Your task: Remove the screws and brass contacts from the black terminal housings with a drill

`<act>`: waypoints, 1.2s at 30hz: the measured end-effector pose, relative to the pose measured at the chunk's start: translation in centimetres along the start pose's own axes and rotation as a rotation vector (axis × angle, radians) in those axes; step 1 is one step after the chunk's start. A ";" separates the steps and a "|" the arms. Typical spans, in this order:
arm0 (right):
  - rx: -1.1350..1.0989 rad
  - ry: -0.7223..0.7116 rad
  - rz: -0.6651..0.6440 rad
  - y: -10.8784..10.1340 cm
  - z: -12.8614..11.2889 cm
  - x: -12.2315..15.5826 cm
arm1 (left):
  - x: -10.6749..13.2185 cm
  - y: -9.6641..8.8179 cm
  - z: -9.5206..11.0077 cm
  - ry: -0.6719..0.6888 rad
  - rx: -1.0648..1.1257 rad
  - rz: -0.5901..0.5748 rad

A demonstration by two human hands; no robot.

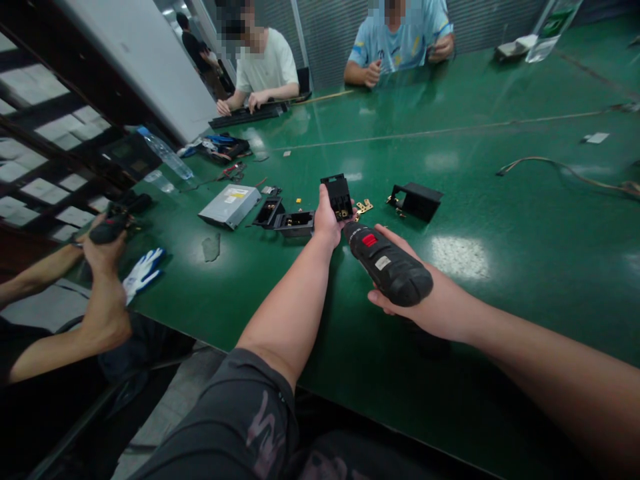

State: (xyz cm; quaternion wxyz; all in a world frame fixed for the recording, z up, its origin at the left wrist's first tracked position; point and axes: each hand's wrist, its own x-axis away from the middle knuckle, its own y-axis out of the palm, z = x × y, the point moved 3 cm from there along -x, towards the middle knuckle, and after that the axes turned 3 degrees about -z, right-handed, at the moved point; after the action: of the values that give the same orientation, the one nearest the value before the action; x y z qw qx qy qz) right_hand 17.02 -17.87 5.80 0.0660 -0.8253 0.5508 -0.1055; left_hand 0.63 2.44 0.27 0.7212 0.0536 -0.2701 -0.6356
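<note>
Left hand (325, 219) raised, narrow grip on a small black moulded-plastic terminal housing (339, 197), thumb on the near face, fingers mostly hidden behind it. Open cavities face up, brass contact (343, 214) low in one; other cavities too dark to read. Right hand (400, 297) palm up, fingers curled under a black cordless electric screwdriver (387, 267) with red button, nose just beside the left hand; bit can't be made out. Both forearms reach out over a glossy green workbench (465, 173).

On the bench: open black plastic box housing (293, 223), brass terminals (269, 210) inside, contents partly shadowed. Loose brass brackets (364, 207) just right of left hand. Black angled plastic housing (415, 201) further right. Silver optical drive (230, 205) left. Co-worker's hand (105, 253) at left edge grips a black tool (107, 228).
</note>
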 end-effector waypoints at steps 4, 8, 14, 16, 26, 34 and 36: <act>0.001 -0.002 -0.005 0.0 0.1 -0.1 | -0.1 -0.1 -0.1 0.007 -0.012 0.007; -0.007 -0.002 0.002 0.0 0.1 -0.1 | -0.2 -0.1 -0.1 0.001 -0.010 0.003; -0.001 0.007 -0.001 0.0 -0.1 0.0 | -1.1 -0.5 -0.6 0.015 -0.009 -0.018; 0.006 0.008 -0.002 0.0 -0.2 0.0 | -1.2 -0.5 -0.7 0.032 -0.010 -0.021; 0.013 0.004 0.002 0.0 -0.3 0.0 | -0.3 -0.1 -0.2 0.026 -0.024 -0.011; 0.018 -0.015 0.011 -0.1 0.0 0.1 | -0.1 -0.1 0.0 0.017 -0.030 -0.003; 0.020 -0.009 0.016 -0.1 0.0 0.0 | 0.0 0.0 0.0 0.017 -0.032 0.000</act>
State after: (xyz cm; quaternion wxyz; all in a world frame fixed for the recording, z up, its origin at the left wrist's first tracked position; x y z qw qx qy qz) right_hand 17.11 -17.88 5.79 0.0775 -0.8206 0.5561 -0.1070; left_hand 0.60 2.43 0.31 0.7242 0.0475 -0.2539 -0.6394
